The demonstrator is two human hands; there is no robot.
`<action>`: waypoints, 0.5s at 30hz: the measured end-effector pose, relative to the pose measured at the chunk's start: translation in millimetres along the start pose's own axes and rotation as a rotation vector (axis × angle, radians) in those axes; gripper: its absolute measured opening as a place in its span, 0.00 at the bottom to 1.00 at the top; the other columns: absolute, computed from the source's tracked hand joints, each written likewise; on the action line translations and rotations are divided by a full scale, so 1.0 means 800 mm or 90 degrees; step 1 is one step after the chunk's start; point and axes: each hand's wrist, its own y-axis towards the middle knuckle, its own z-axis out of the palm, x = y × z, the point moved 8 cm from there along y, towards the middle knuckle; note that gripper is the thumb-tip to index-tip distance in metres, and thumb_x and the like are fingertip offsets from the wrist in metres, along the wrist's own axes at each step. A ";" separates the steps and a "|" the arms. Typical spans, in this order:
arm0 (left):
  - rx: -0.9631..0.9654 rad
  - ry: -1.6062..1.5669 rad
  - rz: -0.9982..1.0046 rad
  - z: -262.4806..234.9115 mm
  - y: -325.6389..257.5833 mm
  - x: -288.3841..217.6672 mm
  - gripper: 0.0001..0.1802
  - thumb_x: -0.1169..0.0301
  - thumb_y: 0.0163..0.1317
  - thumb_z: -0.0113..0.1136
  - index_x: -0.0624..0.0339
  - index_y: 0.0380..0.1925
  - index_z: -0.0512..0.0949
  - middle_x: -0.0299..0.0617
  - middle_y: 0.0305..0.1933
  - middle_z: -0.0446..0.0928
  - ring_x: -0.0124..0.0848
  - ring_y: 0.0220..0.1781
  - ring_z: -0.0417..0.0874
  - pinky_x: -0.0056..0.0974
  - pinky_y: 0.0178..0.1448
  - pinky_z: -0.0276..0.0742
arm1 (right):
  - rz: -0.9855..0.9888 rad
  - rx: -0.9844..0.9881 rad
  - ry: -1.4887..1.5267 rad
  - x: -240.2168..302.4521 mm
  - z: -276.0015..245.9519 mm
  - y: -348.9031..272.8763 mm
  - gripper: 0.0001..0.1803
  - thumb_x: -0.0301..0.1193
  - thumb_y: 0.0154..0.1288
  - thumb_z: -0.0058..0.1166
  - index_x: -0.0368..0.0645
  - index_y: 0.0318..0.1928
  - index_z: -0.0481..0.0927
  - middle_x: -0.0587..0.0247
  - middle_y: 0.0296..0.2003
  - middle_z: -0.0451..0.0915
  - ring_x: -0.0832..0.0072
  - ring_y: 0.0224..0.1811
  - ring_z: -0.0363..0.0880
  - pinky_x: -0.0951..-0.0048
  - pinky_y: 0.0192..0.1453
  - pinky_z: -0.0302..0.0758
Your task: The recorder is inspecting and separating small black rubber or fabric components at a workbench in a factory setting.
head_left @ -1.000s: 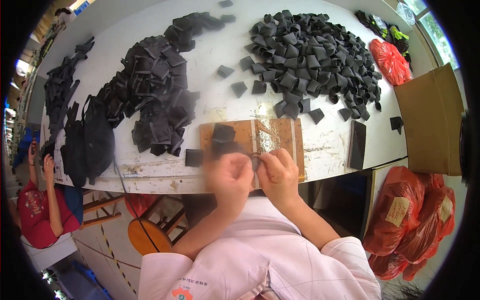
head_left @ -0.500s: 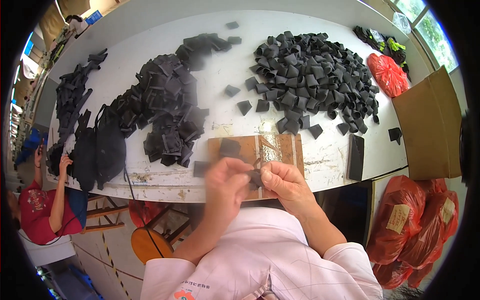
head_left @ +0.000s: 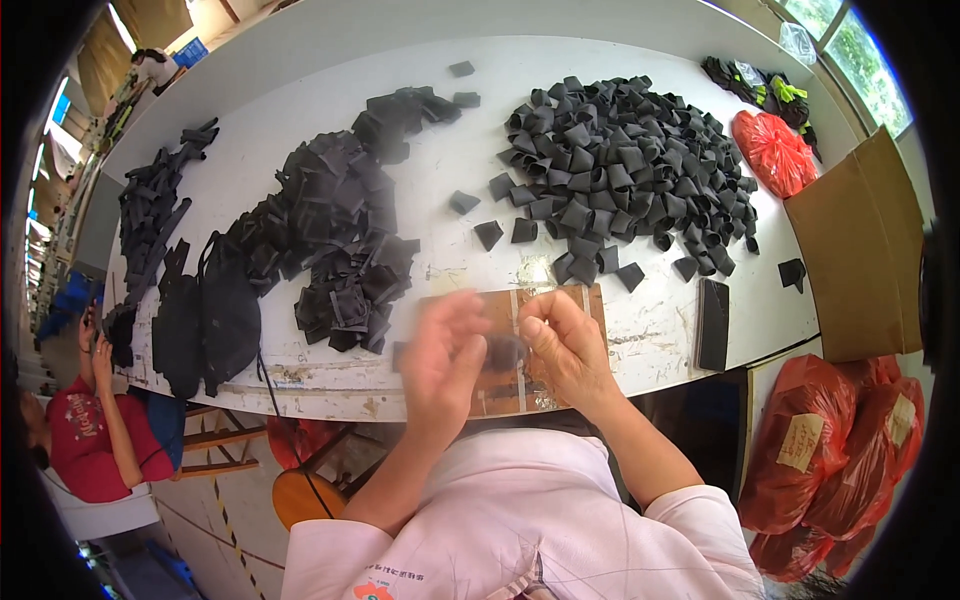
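Note:
Over a brown wooden board (head_left: pixel 497 395), my left hand (head_left: pixel 440 355) is raised and smeared by motion. Its fingers look stretched out and apart from the thumb, and I see nothing in it. Close by on its right is my right hand (head_left: pixel 570 355), thumb and forefinger pinched together. A small black fabric piece (head_left: pixel 503 352), blurred, is at the fingers of my right hand, between the two hands. It seems gripped there, though the exact contact is unclear. Part of the board is hidden behind my hands.
Folded black loops (head_left: pixel 630 160) are heaped at the far right, with flatter black pieces (head_left: pixel 340 200) left of centre. A dark flat block (head_left: pixel 712 325), a cardboard box (head_left: pixel 860 250) and red bags (head_left: pixel 800 440) stand right. A person in a red shirt (head_left: pixel 90 430) sits at far left.
My hands were together on the black fabric piece. My left hand has drawn away to the left and its fingers have opened. The view has shifted slightly.

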 end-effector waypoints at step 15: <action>0.107 -0.265 0.070 0.010 -0.001 -0.015 0.06 0.82 0.56 0.51 0.69 0.33 0.76 0.48 0.38 0.75 0.33 0.40 0.75 0.34 0.48 0.69 | -0.229 -0.042 -0.249 0.072 0.010 -0.026 0.13 0.28 0.50 0.60 0.39 0.38 0.76 0.59 0.26 0.74 0.72 0.23 0.75 0.77 0.26 0.72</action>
